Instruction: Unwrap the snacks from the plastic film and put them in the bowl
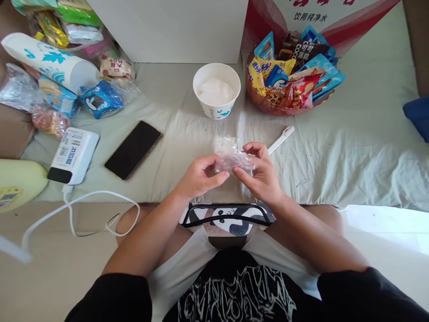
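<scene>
2 hands are pinching a crumpled clear wrapper (pixel 231 156) over the bed, w/ left hand (pixel 197 176) fingers clamped on its near-left edge & right hand (pixel 263 172) fingers closing on its right side. Film is looking thin, slick, crinkly; likely tearing unevenly or slipping, dropping contents onto the sheet. Round paper bowl (pixel 216 91) is sitting just beyond.

Readable text, placed from my grip. Far ahead and to the right, the red-and-white banner (pixel 321 13) carries the Chinese line "饮用纯净水". Just below it, in the snack basket (pixel 268 105), a brown packet (pixel 298 51) shows "可可" and "COCO". To my left, the white power bank (pixel 73 154) bears a blue label too small to read.
</scene>
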A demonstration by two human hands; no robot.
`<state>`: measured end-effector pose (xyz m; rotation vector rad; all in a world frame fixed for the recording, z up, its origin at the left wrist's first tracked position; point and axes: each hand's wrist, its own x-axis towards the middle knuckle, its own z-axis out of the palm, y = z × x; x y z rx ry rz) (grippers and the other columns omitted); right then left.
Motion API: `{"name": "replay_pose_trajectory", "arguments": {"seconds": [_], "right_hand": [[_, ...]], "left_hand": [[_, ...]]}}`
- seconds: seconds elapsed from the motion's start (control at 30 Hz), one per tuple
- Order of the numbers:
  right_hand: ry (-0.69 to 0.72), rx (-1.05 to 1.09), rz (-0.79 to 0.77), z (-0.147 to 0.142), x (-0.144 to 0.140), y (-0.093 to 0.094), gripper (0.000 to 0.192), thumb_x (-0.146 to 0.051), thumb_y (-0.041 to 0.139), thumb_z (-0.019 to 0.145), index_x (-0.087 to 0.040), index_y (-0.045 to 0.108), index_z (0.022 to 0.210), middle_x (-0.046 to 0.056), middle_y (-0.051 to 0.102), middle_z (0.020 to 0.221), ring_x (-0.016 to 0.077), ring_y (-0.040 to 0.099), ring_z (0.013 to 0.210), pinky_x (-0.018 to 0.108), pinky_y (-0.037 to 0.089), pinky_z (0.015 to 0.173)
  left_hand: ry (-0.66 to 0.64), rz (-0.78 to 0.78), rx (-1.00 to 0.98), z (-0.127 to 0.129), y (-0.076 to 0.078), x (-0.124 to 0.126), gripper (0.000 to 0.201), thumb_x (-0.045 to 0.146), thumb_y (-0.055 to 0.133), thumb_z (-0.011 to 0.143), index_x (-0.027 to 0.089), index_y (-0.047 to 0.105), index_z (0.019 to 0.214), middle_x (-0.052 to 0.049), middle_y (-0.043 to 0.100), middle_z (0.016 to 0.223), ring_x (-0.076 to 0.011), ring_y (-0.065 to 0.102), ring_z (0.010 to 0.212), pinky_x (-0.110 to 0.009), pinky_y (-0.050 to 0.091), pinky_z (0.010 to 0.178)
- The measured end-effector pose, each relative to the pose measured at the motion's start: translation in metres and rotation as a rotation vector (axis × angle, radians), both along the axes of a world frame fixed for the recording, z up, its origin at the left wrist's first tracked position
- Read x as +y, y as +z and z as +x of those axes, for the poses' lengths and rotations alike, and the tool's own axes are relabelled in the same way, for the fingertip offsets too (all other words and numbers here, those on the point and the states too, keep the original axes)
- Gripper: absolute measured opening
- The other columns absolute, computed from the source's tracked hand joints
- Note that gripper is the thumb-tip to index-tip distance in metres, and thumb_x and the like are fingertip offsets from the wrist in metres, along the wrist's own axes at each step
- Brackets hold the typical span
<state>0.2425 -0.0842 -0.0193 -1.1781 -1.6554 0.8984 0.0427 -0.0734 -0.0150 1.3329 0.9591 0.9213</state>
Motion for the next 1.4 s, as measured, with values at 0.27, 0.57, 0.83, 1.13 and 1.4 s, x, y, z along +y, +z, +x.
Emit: {"name": "replay_pose_trajectory", "arguments": {"seconds": [0.27, 0.57, 0.83, 1.13, 1.4], "right_hand": [[-0.053, 0.070, -0.221, -0.003, 0.004, -0.001, 0.038, -0.058, 0.075, 0.086, -0.022, 0.071, 0.075, 0.011, 0.058, 0.118, 0.0304, 0.054, 0.130, 0.046, 0.057, 0.098], [-0.032, 0.434, -0.526, -0.012, 0.003, 0.001, 0.053, -0.049, 0.085, 0.078, -0.029, 0.046, 0.108, -0.005, 0.060, 0.083, 0.0122, 0.062, 0.070, 0.027, 0.053, 0.066], [0.005, 0.339, -0.438, -0.007, 0.004, 0.001, 0.078, -0.051, 0.089, 0.072, -0.034, 0.043, 0.133, 0.004, 0.061, 0.117, 0.0180, 0.066, 0.092, 0.034, 0.059, 0.077], [0.018, 0.391, -0.506, -0.008, 0.006, 0.007, 0.060, -0.044, 0.085, 0.076, -0.029, 0.051, 0.122, -0.004, 0.062, 0.085, 0.0150, 0.063, 0.077, 0.030, 0.054, 0.071], [-0.100, 0.099, -0.272, 0.008, 0.006, 0.020, 0.029, -0.043, 0.078, 0.078, -0.022, 0.058, 0.076, -0.001, 0.058, 0.077, 0.0142, 0.052, 0.071, 0.030, 0.042, 0.065]], "left_hand": [[0.010, -0.043, -0.060, 0.000, 0.004, -0.001, 0.044, 0.048, 0.079, 0.081, 0.020, 0.048, 0.068, 0.003, 0.045, 0.066, -0.0102, 0.042, 0.061, -0.025, 0.038, 0.057], [-0.001, -0.102, -0.029, -0.001, 0.007, -0.002, 0.033, 0.030, 0.071, 0.082, 0.026, 0.041, 0.092, 0.009, 0.049, 0.064, -0.0063, 0.035, 0.049, -0.021, 0.028, 0.048], [0.068, -0.069, 0.148, -0.009, 0.002, 0.003, 0.034, 0.031, 0.067, 0.086, 0.025, 0.045, 0.111, 0.007, 0.065, 0.068, -0.0093, 0.053, 0.054, -0.023, 0.037, 0.054], [0.001, -0.145, 0.017, -0.010, 0.007, 0.005, 0.048, 0.028, 0.077, 0.076, 0.026, 0.043, 0.111, 0.007, 0.064, 0.080, -0.0083, 0.059, 0.063, -0.021, 0.044, 0.059], [0.173, -0.004, -0.028, -0.015, 0.006, 0.013, 0.033, 0.033, 0.074, 0.078, 0.023, 0.053, 0.100, 0.001, 0.067, 0.089, -0.0130, 0.065, 0.079, -0.027, 0.053, 0.072]]}}
